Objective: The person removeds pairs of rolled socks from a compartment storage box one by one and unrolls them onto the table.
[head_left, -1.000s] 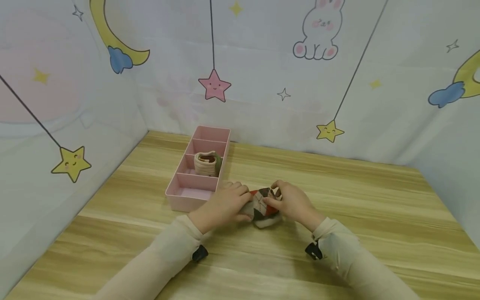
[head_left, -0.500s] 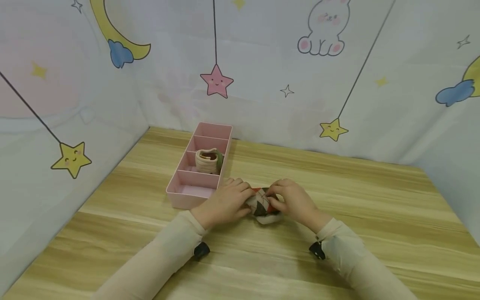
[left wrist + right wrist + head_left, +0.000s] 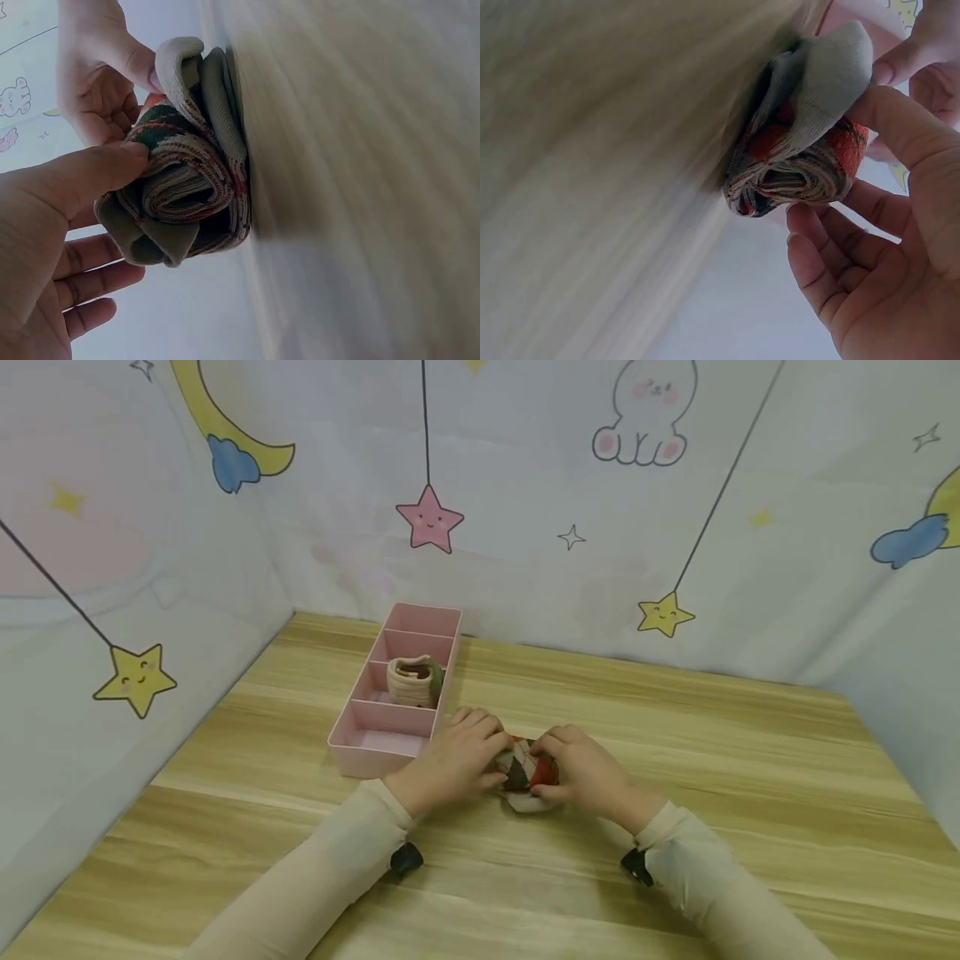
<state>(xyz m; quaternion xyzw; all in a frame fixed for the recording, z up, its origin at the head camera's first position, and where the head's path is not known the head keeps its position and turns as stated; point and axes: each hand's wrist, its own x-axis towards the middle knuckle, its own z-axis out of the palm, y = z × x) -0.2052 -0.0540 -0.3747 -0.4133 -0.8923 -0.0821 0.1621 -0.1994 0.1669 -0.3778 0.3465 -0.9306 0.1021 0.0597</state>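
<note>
A rolled pair of argyle socks (image 3: 525,766), patterned in red, dark green and beige, lies on the wooden table between both hands. My left hand (image 3: 456,758) grips its left end; in the left wrist view the thumb lies against the rolled layers of the socks (image 3: 187,172). From the other side my right hand (image 3: 592,774) holds the roll, thumb at the near side and fingers over the far side. The right wrist view has the pale cuff of the socks (image 3: 832,82) folded loosely outside the spiral.
Left of the hands stands a pink divided box (image 3: 363,762), its near right corner close to my left hand. One compartment holds a rolled beige sock (image 3: 411,685) with green at its side. A printed cloth wall (image 3: 525,585) closes off the back of the table (image 3: 712,735).
The sock roll has turned a little under the fingers, bringing a red diamond to its right side. My right thumb has moved down to the near edge; my left hand stays nearly in place.
</note>
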